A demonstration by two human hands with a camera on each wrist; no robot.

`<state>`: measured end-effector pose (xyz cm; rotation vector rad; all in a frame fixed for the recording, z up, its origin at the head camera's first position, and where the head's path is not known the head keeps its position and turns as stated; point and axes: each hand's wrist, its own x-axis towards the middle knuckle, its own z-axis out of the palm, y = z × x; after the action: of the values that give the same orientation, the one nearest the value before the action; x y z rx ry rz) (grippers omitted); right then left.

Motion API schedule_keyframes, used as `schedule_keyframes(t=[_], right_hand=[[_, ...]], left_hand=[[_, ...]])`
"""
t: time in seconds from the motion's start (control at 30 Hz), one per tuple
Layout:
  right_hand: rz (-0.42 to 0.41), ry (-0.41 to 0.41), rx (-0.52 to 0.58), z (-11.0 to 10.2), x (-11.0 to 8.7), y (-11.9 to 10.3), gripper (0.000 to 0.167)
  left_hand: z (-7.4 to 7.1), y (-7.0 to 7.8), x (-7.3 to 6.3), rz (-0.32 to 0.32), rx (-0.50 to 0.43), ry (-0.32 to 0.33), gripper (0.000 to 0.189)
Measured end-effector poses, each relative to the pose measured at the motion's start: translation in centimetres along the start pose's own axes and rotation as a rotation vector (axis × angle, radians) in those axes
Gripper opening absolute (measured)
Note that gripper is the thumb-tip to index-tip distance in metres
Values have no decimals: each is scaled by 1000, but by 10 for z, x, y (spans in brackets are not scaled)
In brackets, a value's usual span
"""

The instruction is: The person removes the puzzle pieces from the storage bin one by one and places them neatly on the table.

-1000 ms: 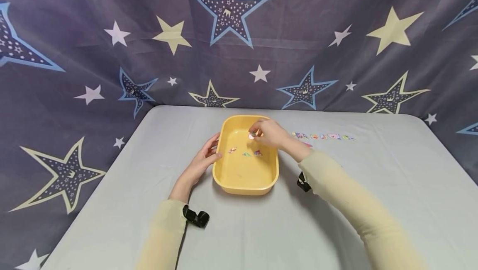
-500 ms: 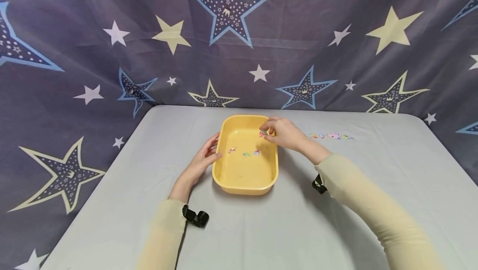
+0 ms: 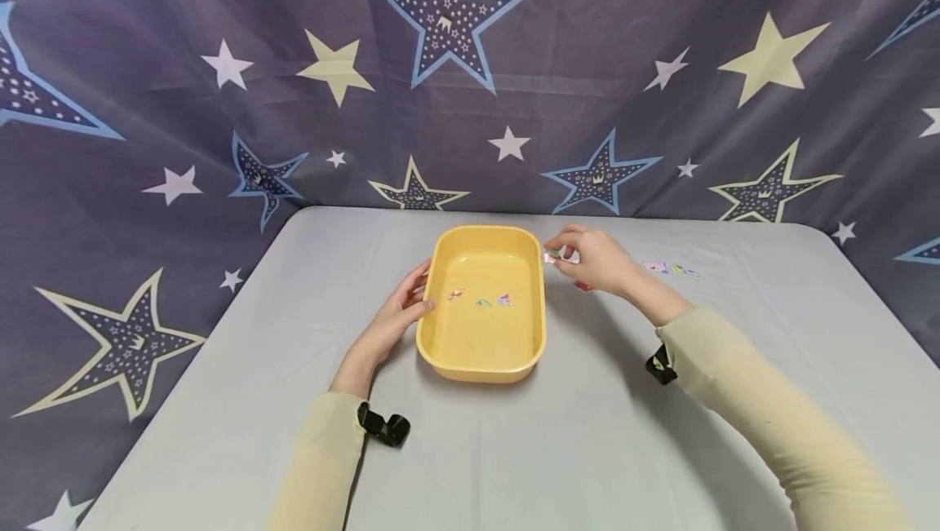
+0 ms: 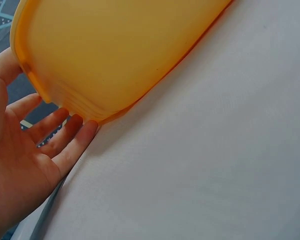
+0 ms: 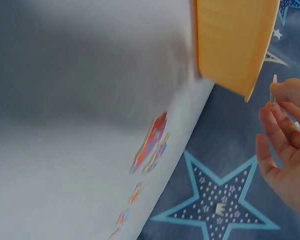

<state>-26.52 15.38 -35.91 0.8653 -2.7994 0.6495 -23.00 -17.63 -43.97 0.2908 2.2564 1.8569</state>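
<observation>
My left hand (image 3: 389, 323) grips the left side of a yellow plastic tub (image 3: 481, 347), thumb over its rim and fingers against the outer wall. In the left wrist view, those fingertips lie along the tub's wall (image 4: 100, 60). My right hand (image 3: 598, 262) pinches a small, flat, colourful cut-out (image 3: 551, 256) between thumb and fingers, just outside the tub's far right rim. The right wrist view shows this cut-out (image 5: 274, 82) edge-on, raised above the table. Inside the tub lie an orange-pink cut-out (image 3: 456, 294), a green one (image 3: 483, 303) and a purple one (image 3: 505, 300).
A row of similar cut-outs (image 3: 655, 267) lies on the grey-covered table (image 3: 609, 433) right of the tub, partly hidden by my right hand. A longer red cut-out (image 5: 150, 142) lies at the row's tub end. A star-patterned curtain (image 3: 323, 139) hangs behind the table.
My right hand has moved from over the tub to the right, past its rim, carrying the pinched cut-out along. The left hand and the tub stay in place.
</observation>
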Motion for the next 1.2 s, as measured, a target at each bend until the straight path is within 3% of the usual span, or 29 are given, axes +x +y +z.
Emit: schedule_keyframes(t=[0.23, 0.7, 1.2], right_hand=[[1, 17, -36, -6, -11, 19, 28], [93, -7, -72, -10, -35, 51, 28], [114, 21, -87, -8, -52, 70, 25]], left_hand=[[0, -1, -1, 0, -5, -2, 63], [1, -1, 0, -7, -2, 3, 63], [0, -1, 2, 16, -5, -12, 63]])
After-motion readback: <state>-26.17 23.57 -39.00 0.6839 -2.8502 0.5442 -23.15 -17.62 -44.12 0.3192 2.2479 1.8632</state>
